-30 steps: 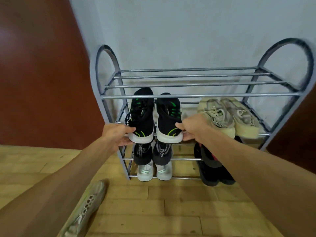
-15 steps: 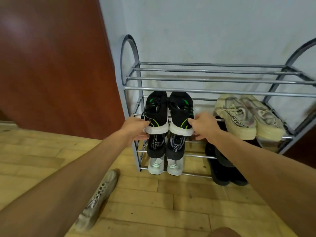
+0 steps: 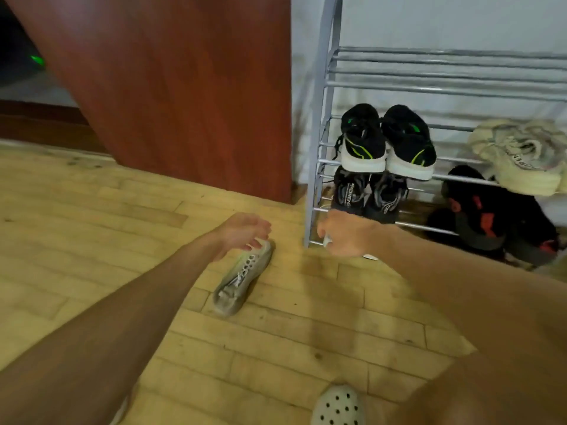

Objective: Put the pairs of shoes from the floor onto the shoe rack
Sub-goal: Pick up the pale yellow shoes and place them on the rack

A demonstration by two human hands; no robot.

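Note:
A grey sneaker [image 3: 242,279] lies on the wooden floor left of the metal shoe rack [image 3: 317,124]. My left hand [image 3: 244,230] hovers over its toe end, fingers apart and curled, touching or nearly touching it. My right hand [image 3: 346,233] hangs in front of the rack's lower left corner, loosely curled, with nothing clearly in it. The black and green pair [image 3: 388,141] rests on the middle shelf with heels outward. Below it stands a dark grey pair [image 3: 368,194], partly hidden by my right hand.
A beige pair [image 3: 521,154] sits on the middle shelf at right, and a black and red pair [image 3: 484,216] below it. A red-brown wooden panel [image 3: 171,87] stands left of the rack. My foot in a white perforated clog [image 3: 337,406] is at the bottom edge.
Both hands let go of the black and green pair on the middle shelf and dropped toward the floor. My left hand moved down to the grey sneaker. The view swung left and down.

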